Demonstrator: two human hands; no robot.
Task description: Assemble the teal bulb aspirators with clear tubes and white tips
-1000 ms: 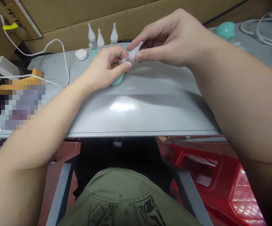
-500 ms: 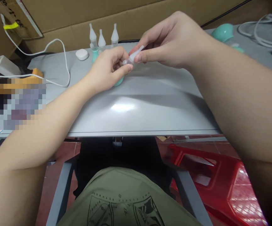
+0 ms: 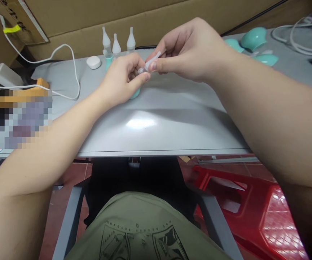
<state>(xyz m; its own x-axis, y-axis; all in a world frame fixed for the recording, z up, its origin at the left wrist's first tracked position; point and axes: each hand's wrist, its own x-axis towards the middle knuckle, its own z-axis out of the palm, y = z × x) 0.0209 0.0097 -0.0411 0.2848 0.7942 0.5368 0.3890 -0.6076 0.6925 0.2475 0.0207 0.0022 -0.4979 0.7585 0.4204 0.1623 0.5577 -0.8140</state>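
My left hand (image 3: 123,77) is closed around a small teal bulb-shaped piece (image 3: 135,94), whose lower end shows under my fingers on the grey table (image 3: 158,122). My right hand (image 3: 190,50) pinches a clear cone-shaped nozzle tip (image 3: 150,62) between thumb and fingers, held right at the top of the teal piece. The joint between the two parts is hidden by my fingertips. Three similar clear nozzles (image 3: 115,43) stand upright at the table's far edge.
A white oval case (image 3: 93,62) lies at the back left, with a white cable (image 3: 71,65) and charger (image 3: 3,74) beside it. Teal bulb parts (image 3: 253,38) and more cables (image 3: 299,32) lie at the back right. Cardboard (image 3: 145,18) stands behind; a red stool (image 3: 253,206) is below right.
Both hands have stayed together over the same spot; the right hand shifted slightly left and tilted the nozzle tip closer onto the teal piece.
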